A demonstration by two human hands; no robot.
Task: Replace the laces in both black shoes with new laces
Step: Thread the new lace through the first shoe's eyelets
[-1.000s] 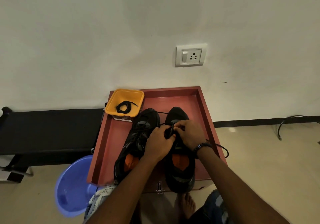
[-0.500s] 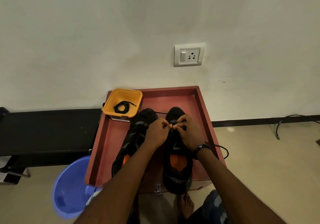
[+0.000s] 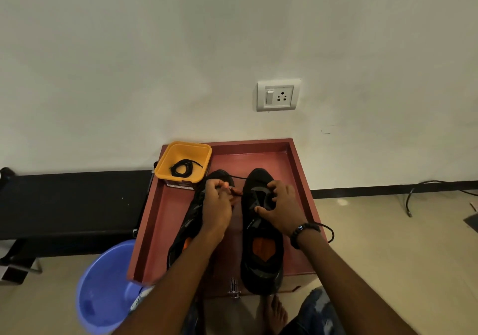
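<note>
Two black shoes with orange insoles lie side by side in a red-brown tray. My right hand grips the upper front of the right shoe, fingers curled over its eyelet area. My left hand has pulled away to the left and pinches a black lace that runs to the right shoe; it hovers over the left shoe. Another lace end trails off the tray behind my right wrist. A coiled black lace lies in a yellow tub at the tray's far left corner.
The tray sits on a box against a white wall with a socket plate. A blue plastic basin stands on the floor at the lower left, and a black bench lies to the left. A cable runs along the floor at right.
My hands were together over the right shoe's eyelets. Now my left hand has drawn leftward with the lace, while my right hand stays on the right shoe.
</note>
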